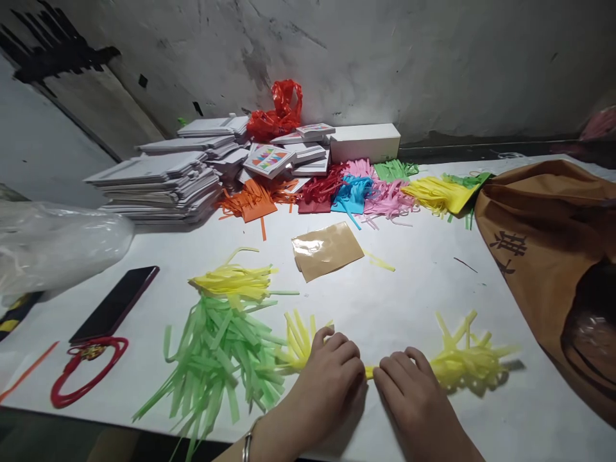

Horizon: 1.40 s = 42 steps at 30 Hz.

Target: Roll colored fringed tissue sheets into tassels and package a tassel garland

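Note:
A yellow paper tassel lies crosswise at the front of the table, its fringed strips fanning out at both ends. My left hand is closed around it, left of its narrow middle. Close by, my right hand grips the same tassel, and a short twisted bit shows between the two. Left of my hands spreads a heap of green fringed paper. Behind that heap lies another yellow fringed piece. My fingertips are partly hidden under my hands.
A brown paper piece lies mid-table. Behind are coloured fringed bundles, stacked white cartons, a red plastic bag and a white box. A phone with a red cord lies left; a brown bag stands right.

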Available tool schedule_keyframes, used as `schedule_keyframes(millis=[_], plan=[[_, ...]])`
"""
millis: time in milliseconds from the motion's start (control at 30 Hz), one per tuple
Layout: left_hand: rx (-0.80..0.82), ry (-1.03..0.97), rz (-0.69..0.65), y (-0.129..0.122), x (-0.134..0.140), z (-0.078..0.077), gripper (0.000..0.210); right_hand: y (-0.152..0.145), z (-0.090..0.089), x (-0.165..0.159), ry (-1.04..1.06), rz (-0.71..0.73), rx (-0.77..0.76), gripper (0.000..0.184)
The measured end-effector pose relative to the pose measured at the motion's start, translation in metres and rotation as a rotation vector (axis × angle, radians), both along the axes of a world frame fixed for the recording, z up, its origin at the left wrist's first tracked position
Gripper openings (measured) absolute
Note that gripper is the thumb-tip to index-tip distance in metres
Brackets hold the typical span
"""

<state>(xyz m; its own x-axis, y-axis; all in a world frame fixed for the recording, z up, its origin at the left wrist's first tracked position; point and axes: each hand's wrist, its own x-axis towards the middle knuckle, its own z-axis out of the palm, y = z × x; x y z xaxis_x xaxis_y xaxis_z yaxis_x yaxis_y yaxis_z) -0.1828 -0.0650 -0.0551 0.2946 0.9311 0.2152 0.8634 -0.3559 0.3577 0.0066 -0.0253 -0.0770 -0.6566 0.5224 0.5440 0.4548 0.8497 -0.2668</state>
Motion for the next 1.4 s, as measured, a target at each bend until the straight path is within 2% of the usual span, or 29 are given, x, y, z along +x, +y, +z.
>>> schedule_keyframes(millis=[167,333,533,667,867,1000,1167,1267,1400], plan=[[0.033,-0.041,-0.022,-0.004,-0.001,-0.005,0.014,-0.003,-0.006,-0.001,0.054,-0.045,-0.056,0.030],[0.086,-0.047,-0.025,-0.002,-0.003,-0.014,0.013,-0.004,-0.009,-0.007,0.064,0.006,-0.040,0.044],[0.115,-0.087,-0.015,-0.005,-0.005,-0.020,0.012,-0.007,-0.016,0.032,0.026,-0.075,0.013,0.039],[0.045,-0.062,0.060,-0.008,0.005,-0.013,0.017,-0.008,-0.017,0.054,-0.016,-0.184,-0.047,0.027],[-0.139,0.126,0.190,-0.002,0.024,0.003,0.017,-0.001,-0.014,0.046,-0.184,-0.301,-0.150,0.019],[-0.113,0.177,0.192,0.001,0.022,0.001,0.013,0.009,-0.016,0.045,-0.205,-0.286,-0.227,0.017],[-0.023,0.164,0.084,-0.001,0.012,-0.007,0.014,0.022,-0.010,0.050,-0.340,-0.244,-0.343,0.020],[-0.051,0.155,0.149,0.000,0.014,-0.006,0.015,0.026,-0.002,0.045,-0.376,-0.261,-0.366,0.024],[-0.155,0.170,0.242,0.004,0.021,0.003,0.017,0.027,0.001,0.037,-0.376,-0.328,-0.356,0.024]])
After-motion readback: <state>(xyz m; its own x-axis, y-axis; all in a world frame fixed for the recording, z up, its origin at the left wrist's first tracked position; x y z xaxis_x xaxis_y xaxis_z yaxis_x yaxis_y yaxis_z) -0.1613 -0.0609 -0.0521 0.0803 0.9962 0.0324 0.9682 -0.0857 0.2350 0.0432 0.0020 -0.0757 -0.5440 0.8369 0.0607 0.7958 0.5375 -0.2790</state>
